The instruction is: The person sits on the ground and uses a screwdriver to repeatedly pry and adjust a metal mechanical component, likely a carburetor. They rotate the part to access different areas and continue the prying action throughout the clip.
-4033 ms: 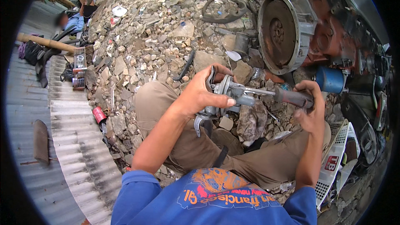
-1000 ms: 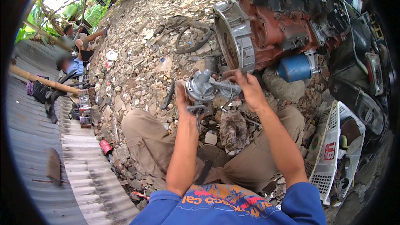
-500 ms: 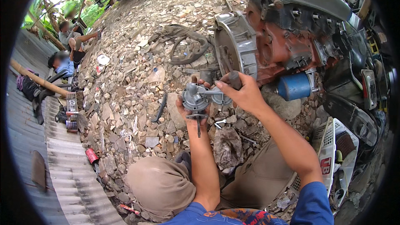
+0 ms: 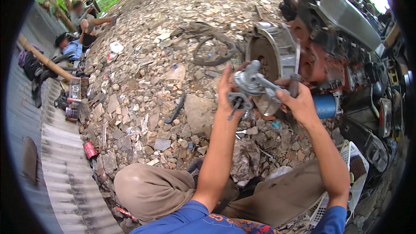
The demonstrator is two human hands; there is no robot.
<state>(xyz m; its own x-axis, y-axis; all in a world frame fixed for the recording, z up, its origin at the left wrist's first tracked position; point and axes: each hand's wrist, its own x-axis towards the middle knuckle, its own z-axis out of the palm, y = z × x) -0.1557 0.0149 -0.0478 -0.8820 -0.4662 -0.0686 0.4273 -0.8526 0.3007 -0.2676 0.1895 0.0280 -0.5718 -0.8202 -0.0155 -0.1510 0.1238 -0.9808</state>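
Observation:
My left hand [image 4: 226, 89] is closed around a grey metal fuel pump [image 4: 249, 80], gripping it from its left side. The pump has a round ribbed body, a flange and a thin lever pointing down toward my wrist. On the other side, my right hand [image 4: 299, 104] is closed on a dark tool with a thick cylindrical end [image 4: 295, 86]; its kind I cannot make out. My right thumb and fingers lie against the grey arm on the pump's right side. Both hands are raised above the rubble, in front of the engine's bell housing [image 4: 286, 52].
A red engine block [image 4: 320, 58] with a blue filter [image 4: 325, 105] stands at right. Below it sits a white plastic basket [image 4: 346, 156]. A wrench [image 4: 242, 132], a black curved bar [image 4: 176, 109] and a black ring-shaped strip [image 4: 200, 63] lie on rubble. Two people [image 4: 74, 47] sit far left.
The view has shifted left, so the engine appears farther right. Both hands have risen with the pump, which is now tilted, its lever swung toward the lower left.

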